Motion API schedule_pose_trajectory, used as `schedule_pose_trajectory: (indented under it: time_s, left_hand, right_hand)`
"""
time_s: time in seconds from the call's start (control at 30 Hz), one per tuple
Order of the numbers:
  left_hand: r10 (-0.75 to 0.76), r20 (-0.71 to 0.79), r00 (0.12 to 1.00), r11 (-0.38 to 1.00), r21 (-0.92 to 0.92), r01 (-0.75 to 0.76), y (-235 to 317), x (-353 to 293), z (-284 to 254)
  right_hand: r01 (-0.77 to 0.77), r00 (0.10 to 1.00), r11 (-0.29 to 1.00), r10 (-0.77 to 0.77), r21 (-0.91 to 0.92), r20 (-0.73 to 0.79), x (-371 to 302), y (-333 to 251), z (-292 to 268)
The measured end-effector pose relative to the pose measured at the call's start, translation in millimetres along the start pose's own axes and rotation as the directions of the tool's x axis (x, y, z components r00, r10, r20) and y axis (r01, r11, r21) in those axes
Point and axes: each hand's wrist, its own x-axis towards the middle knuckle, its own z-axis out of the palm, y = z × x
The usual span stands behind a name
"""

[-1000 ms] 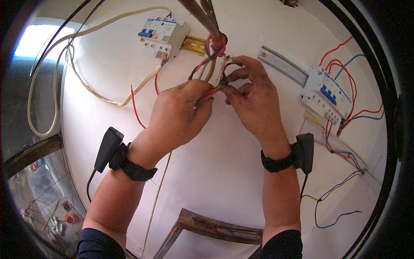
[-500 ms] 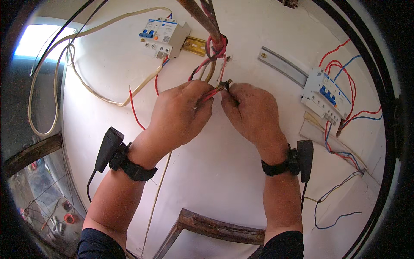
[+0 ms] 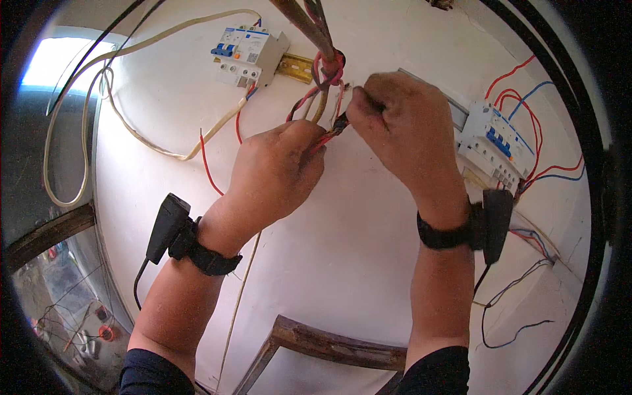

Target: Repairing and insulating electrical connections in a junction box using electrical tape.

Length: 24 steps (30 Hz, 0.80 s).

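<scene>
My left hand (image 3: 280, 164) is closed around red wires (image 3: 322, 140), whose joined ends stick out past my thumb and finger. A dark strip that looks like black electrical tape (image 3: 340, 123) is wrapped at that joint and reaches toward my right hand (image 3: 401, 122). The right hand is closed in a pinch just right of and above the joint; its fingertips are partly hidden. Behind and above, a knotted bundle of red and black wires (image 3: 329, 69) hangs from a brown cable (image 3: 301, 26). Both wrists carry black straps with small black devices.
A white circuit breaker (image 3: 247, 54) with blue switches sits on a brass-coloured rail (image 3: 295, 68), upper left. Another breaker (image 3: 500, 141) with red and blue wires is at right. A loose red wire (image 3: 207, 164) stands off the wall. Below is a rusty metal frame (image 3: 336, 347).
My right hand has moved up and to the right, away from the joint, now partly covering the grey rail. My left hand keeps its place on the red wires.
</scene>
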Motion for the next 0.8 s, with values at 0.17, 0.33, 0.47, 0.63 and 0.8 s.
schedule_pose_trajectory:
  time_s: [0.17,0.33,0.47,0.63,0.8]
  left_hand:
    - [-0.02,0.015,1.0,1.0,-0.02,0.02,1,1,0]
    - [0.0,-0.024,1.0,1.0,-0.008,0.0,-2,0,2]
    - [0.09,-0.074,0.993,0.996,-0.015,-0.092,-10,-3,6]
    - [0.04,-0.025,0.999,0.999,-0.002,-0.041,-4,2,5]
    - [0.029,-0.007,1.0,1.0,0.005,-0.029,-5,-1,3]
  right_hand:
    - [-0.228,0.956,0.965,0.247,-0.127,0.158,-11,22,6]
    - [-0.366,0.886,0.92,0.391,-0.142,0.249,-57,22,12]
    - [-0.336,0.873,0.933,0.257,0.13,0.415,-72,-15,-7]
    - [-0.343,0.937,0.836,0.271,0.429,0.221,-50,-34,-16]
    - [-0.008,0.995,0.971,0.032,0.24,-0.097,-20,-13,-18]
